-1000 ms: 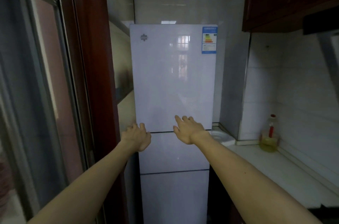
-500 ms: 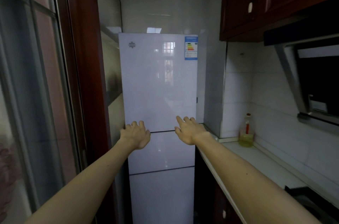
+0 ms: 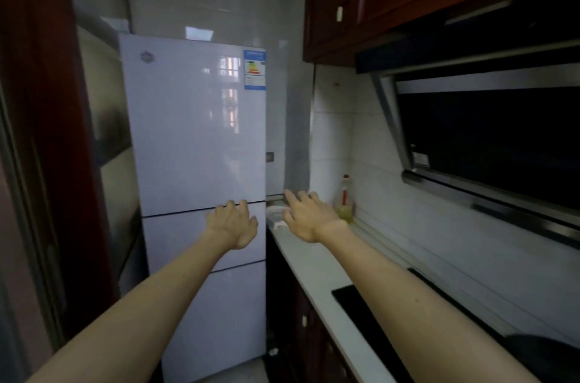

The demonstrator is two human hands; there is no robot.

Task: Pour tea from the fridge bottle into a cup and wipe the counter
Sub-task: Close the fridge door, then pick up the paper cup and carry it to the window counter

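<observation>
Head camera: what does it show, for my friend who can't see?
Two open hands reach toward a closed white fridge: left hand at its upper door seam, right hand over the counter, near a yellow bottle.

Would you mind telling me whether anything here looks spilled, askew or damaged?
Nothing stands out: the fridge doors are shut, the yellow bottle stands upright on the counter, and no spill shows.

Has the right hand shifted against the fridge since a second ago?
Yes. The right hand moved rightward: before it overlapped the fridge front, now it sits past its right edge, above the counter.
</observation>
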